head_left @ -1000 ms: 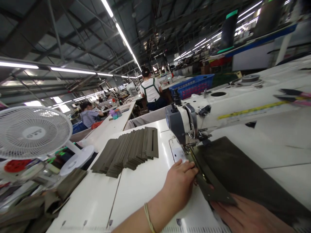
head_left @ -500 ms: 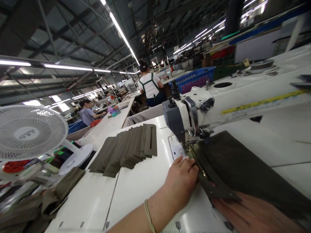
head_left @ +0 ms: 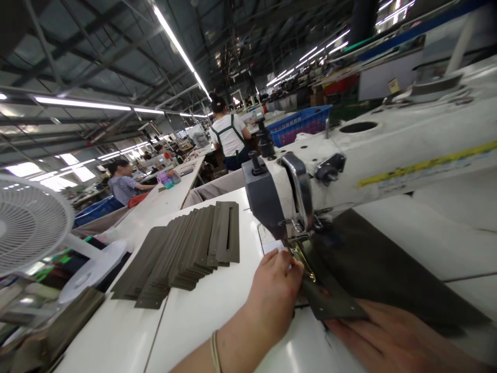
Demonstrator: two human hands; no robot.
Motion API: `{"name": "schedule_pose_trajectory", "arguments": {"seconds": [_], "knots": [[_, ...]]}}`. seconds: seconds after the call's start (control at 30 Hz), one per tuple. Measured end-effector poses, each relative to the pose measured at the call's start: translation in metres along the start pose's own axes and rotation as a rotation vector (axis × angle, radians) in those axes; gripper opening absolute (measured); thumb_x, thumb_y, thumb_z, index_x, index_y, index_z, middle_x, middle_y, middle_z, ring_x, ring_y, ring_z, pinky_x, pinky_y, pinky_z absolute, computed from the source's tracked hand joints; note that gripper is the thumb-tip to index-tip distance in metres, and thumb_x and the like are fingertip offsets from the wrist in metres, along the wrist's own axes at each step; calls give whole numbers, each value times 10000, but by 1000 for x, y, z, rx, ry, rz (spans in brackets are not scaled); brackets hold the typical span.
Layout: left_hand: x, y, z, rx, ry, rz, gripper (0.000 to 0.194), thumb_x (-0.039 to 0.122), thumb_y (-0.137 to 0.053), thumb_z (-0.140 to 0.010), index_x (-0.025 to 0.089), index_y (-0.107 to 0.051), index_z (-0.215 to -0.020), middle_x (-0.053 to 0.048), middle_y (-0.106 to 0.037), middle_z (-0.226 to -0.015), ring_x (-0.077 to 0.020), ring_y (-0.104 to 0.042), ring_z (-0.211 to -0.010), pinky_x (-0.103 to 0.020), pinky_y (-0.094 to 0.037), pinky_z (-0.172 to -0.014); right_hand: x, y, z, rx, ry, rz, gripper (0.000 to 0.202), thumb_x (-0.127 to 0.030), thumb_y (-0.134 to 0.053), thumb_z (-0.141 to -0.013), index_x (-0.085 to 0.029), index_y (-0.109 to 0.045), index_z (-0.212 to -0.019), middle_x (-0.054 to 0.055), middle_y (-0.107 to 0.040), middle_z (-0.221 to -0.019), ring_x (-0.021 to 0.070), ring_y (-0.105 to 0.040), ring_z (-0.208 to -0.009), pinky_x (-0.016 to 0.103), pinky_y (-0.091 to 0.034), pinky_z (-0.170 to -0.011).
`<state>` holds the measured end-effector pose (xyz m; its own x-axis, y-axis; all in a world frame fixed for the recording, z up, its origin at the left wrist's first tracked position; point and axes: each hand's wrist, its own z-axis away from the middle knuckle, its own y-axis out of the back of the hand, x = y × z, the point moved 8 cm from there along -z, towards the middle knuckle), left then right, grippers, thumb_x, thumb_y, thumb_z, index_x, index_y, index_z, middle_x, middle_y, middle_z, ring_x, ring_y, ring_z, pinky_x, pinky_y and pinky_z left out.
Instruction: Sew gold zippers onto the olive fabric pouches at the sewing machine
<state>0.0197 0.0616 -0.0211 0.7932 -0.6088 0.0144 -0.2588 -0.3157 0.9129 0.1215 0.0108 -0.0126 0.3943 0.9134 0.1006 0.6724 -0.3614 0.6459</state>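
An olive slotted fabric piece (head_left: 337, 306) lies under the needle area of a sewing machine (head_left: 277, 197), with a gold-toothed zipper (head_left: 305, 261) showing along its slot. My left hand (head_left: 274, 292) is closed, fingers curled and pinching the piece's left edge just in front of the presser foot. Its fingertips are partly hidden. On the near right, my right hand (head_left: 392, 336) holds the near end of the same piece, its fingers reaching beneath the corner. A larger dark olive panel (head_left: 388, 264) spreads flat to the right of the needle, beyond my right hand.
A fanned stack of slotted olive pieces (head_left: 186, 248) lies on the white table (head_left: 202, 311) to the left. A white fan (head_left: 31, 223) and folded olive cloth (head_left: 58, 331) are at the far left. Two people sit farther off, near a blue basket (head_left: 298, 124).
The view has shifted, so the stack and fan appear farther left. The piece has slid slightly toward me, with more zipper showing beside my left fingers. Both hands keep their hold.
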Motion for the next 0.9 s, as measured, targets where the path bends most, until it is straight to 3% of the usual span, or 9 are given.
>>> {"name": "schedule_pose_trajectory", "arguments": {"seconds": [0.07, 0.23, 0.47, 0.73, 0.83, 0.9], "knots": [[-3, -2, -1, -1, 31, -12, 106, 123, -583, -905, 135, -635, -996, -114, -662, -961, -246, -661, -907, -394, -589, -861, 4, -2, -3, -57, 20, -16, 409, 6, -337, -910, -174, -703, -875, 24, -733, -765, 154, -676, -699, 253, -571, -688], [-9, -9, -4, -39, 62, -41, 142, 88, -610, -863, 128, -635, -996, -113, -638, -942, -261, -643, -890, -398, -594, -817, 14, -2, -6, -5, -15, -59, 467, -41, -279, -971, -162, -697, -802, 31, -698, -708, 156, -644, -655, 271, -562, -665], [-15, -4, -4, 59, 29, -18, 208, 44, -519, -848, 143, -646, -979, -99, -650, -923, -248, -622, -839, -368, -597, -742, 23, -16, -7, 7, -44, -120, 449, -60, -271, -981, -133, -684, -821, 60, -696, -769, 172, -645, -724, 280, -551, -747], [-13, -7, -2, -46, 55, 87, 236, 76, -569, -744, 118, -656, -959, -125, -643, -958, -277, -616, -946, -427, -562, -900, 35, -12, -6, -33, -105, -162, 370, -128, -301, -1019, -180, -641, -883, 34, -703, -822, 142, -655, -722, 244, -532, -685], [-10, -6, 2, -53, 117, 120, 280, 117, -587, -736, 106, -655, -1008, -138, -635, -1012, -285, -605, -991, -441, -532, -960, 53, -14, -2, -36, -185, -10, 244, -242, -400, -1009, -195, -632, -949, 49, -685, -834, 177, -651, -719, 283, -521, -631], [-10, -8, 4, -60, 170, 118, 325, 136, -598, -725, 104, -648, -1044, -146, -626, -1048, -288, -600, -996, -443, -529, -963, 63, -19, -4, -34, -190, 54, 184, -211, -440, -962, -191, -623, -958, 52, -670, -804, 191, -630, -669, 300, -502, -588]]}}
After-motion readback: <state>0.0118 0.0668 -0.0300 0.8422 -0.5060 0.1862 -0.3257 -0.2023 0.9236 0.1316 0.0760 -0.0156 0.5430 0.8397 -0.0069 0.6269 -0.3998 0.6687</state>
